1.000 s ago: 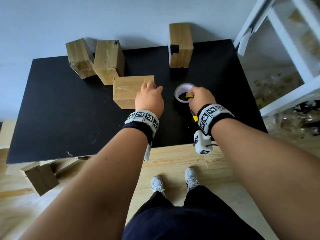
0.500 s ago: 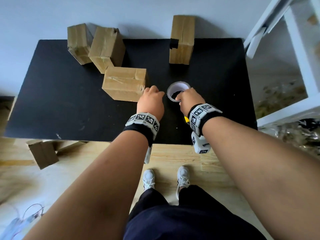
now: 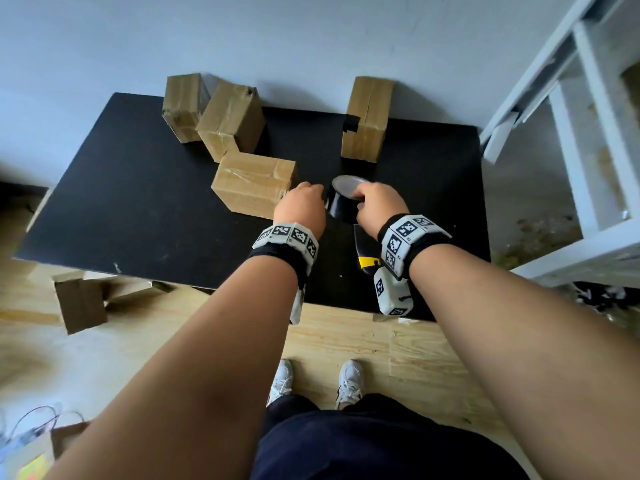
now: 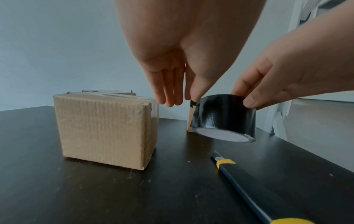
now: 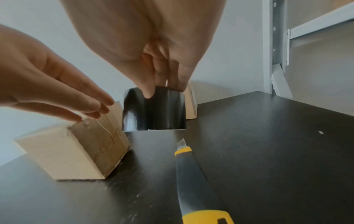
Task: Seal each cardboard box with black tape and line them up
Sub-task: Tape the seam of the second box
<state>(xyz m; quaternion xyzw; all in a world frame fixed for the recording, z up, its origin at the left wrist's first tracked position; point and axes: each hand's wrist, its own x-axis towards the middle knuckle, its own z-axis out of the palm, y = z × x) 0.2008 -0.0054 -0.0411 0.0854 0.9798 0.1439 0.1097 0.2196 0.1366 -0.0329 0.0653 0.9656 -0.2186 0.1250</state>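
My right hand (image 3: 372,202) grips the black tape roll (image 3: 341,204) by its rim and holds it a little above the black table (image 3: 138,202); in the right wrist view its thumb and fingers (image 5: 162,85) pinch the roll (image 5: 153,110). With straight fingers, my left hand (image 3: 304,202) hangs beside the roll's left edge, and its thumb (image 4: 193,97) touches the tape there. Just left of it stands the nearest cardboard box (image 3: 252,185). An upright box (image 3: 367,119) with a black tape patch stands at the back.
A yellow and black utility knife (image 3: 365,251) lies on the table under my right wrist. Two more boxes (image 3: 207,116) lean together at the back left by the wall. A white shelf frame (image 3: 571,133) stands to the right. Cardboard scraps (image 3: 79,303) lie on the floor.
My right hand has lifted the tape roll off the table and tipped it. My left hand has left the nearest box and come to the roll. The knife now lies on the table.
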